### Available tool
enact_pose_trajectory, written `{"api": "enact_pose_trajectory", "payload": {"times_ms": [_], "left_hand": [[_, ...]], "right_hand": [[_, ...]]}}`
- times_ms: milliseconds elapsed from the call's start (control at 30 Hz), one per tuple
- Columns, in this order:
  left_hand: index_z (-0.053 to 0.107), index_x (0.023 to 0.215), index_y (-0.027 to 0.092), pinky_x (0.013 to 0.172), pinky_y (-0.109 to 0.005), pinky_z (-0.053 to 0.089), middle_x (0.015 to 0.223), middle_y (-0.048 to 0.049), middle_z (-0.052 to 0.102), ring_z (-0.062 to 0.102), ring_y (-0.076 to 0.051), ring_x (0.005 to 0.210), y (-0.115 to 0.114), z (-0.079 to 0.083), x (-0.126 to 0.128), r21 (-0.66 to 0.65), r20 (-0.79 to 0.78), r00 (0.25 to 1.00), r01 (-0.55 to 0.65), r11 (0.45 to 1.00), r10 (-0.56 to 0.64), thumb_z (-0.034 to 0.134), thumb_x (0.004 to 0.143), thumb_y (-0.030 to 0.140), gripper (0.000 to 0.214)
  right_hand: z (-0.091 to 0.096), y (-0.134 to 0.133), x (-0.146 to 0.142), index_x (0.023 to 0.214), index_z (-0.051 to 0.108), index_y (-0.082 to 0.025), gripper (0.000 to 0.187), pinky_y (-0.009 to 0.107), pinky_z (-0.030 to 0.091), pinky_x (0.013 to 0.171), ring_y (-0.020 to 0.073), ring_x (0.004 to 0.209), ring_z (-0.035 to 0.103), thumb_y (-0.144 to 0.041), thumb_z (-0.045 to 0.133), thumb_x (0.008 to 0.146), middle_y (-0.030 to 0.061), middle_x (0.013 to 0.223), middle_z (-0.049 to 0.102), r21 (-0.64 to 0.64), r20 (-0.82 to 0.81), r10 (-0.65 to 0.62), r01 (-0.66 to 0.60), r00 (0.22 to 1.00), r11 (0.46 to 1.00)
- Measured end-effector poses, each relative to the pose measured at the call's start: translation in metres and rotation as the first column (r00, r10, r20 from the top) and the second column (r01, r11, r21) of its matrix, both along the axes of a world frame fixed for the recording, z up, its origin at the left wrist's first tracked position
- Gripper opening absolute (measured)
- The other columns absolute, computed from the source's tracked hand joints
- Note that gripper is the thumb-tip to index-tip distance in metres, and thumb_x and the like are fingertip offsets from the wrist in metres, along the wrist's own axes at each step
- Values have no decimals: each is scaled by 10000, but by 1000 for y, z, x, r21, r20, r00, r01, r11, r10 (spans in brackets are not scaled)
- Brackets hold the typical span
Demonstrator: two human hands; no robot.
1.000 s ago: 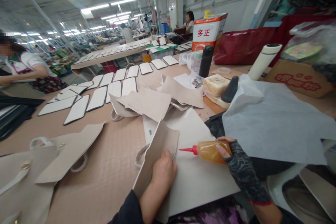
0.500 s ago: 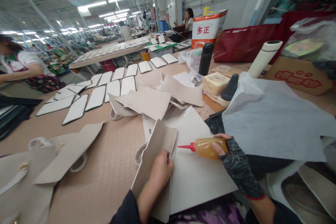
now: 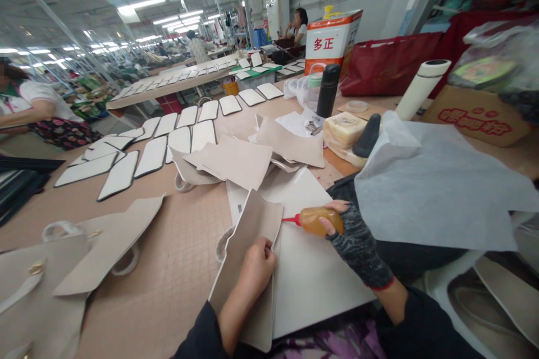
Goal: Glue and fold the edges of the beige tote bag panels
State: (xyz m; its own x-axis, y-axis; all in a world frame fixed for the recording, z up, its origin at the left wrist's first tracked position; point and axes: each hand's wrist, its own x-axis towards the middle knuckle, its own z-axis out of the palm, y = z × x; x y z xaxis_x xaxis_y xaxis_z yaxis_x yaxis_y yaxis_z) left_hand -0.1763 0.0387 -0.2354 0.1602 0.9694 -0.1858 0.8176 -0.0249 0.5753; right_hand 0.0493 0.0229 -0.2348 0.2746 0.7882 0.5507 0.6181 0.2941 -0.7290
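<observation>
My left hand point(image 3: 256, 262) pinches the right edge of a beige leather-like panel point(image 3: 240, 269), which stands tilted along a fold. In a dark fingerless glove, my right hand point(image 3: 347, 235) is wrapped round a squeeze bottle point(image 3: 316, 221) of amber liquid. The bottle lies almost level, its red nozzle pointing left, with the tip at or very close to the panel's upper right edge. Whether it touches, I cannot tell. Under both hands lies a large pale sheet point(image 3: 320, 286). More beige panels point(image 3: 236, 160) are heaped just beyond.
White dark-edged pieces point(image 3: 151, 156) lie in rows at the back left of the table point(image 3: 168, 269). Beige bag parts point(image 3: 37, 280) lie at the left. A black flask point(image 3: 328, 90), a wrapped block point(image 3: 343, 130) and white paper point(image 3: 438, 179) are at the right. A co-worker point(image 3: 37, 106) is at far left.
My right hand has carried the bottle left, bringing its red nozzle to the panel's edge. My left hand keeps its pinch on the panel. The view has shifted slightly.
</observation>
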Motion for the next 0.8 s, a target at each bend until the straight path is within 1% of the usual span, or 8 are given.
{"api": "enact_pose_trajectory", "payload": {"times_ms": [133, 233, 300, 400, 467, 667, 800], "left_hand": [[565, 785, 144, 580, -211, 338, 666, -6, 576, 523, -124, 625, 0, 0, 0, 1, -5, 1000, 14, 1000, -14, 421, 715, 66, 179], [563, 793, 144, 568, -211, 332, 659, -2, 577, 516, -121, 610, 0, -1, 0, -10, -3, 1000, 8, 1000, -8, 428, 712, 63, 177], [561, 792, 147, 568, -207, 333, 672, -2, 585, 520, -120, 619, 0, -2, 0, -18, 10, 1000, 5, 1000, -5, 432, 715, 63, 172], [558, 781, 150, 571, -203, 333, 670, 3, 584, 519, -117, 620, 0, -3, 0, -19, 13, 1000, 0, 1000, 0, 441, 716, 59, 162], [558, 774, 151, 569, -204, 330, 660, 5, 576, 514, -117, 616, 1, -2, 0, -20, 9, 1000, -2, 1000, 2, 442, 714, 55, 162], [569, 781, 144, 553, -206, 316, 636, 8, 552, 496, -114, 596, 0, 0, 1, -27, 24, 1000, 0, 1000, 0, 426, 709, 53, 185], [570, 772, 145, 556, -207, 318, 634, 9, 553, 492, -111, 591, 0, -1, 0, -18, 39, 999, -4, 1000, 5, 430, 714, 67, 171]], "right_hand": [[2, 2, 2, 1035, 482, -262, 238, 460, 408, 925, 249, 992, 522, -372, 490, 823, 63, 994, 557, -27, 23, 19, -18, 1000, 999], [2, 3, 3, 1038, 480, -254, 244, 460, 410, 922, 245, 995, 518, -376, 491, 827, 66, 999, 551, -12, 20, 12, -12, 1000, 1000], [2, 1, 3, 1042, 483, -242, 247, 460, 420, 907, 238, 983, 520, -358, 505, 824, 64, 1007, 548, -18, 9, 39, -39, 999, 999], [4, -6, 1, 1033, 481, -249, 231, 464, 439, 872, 236, 955, 526, -344, 510, 825, 51, 991, 546, -51, -27, 66, -68, 997, 996], [4, -12, -1, 1030, 478, -255, 218, 460, 434, 879, 238, 960, 526, -335, 505, 829, 51, 992, 544, -62, -49, 72, -75, 996, 995], [1, -27, -6, 1028, 485, -239, 239, 443, 428, 889, 248, 957, 536, -338, 518, 814, 72, 986, 558, -80, -42, 58, -61, 997, 995], [5, -39, -9, 1008, 482, -266, 206, 462, 436, 882, 265, 944, 554, -335, 513, 816, 80, 978, 567, -125, -76, 64, -73, 995, 989]]}}
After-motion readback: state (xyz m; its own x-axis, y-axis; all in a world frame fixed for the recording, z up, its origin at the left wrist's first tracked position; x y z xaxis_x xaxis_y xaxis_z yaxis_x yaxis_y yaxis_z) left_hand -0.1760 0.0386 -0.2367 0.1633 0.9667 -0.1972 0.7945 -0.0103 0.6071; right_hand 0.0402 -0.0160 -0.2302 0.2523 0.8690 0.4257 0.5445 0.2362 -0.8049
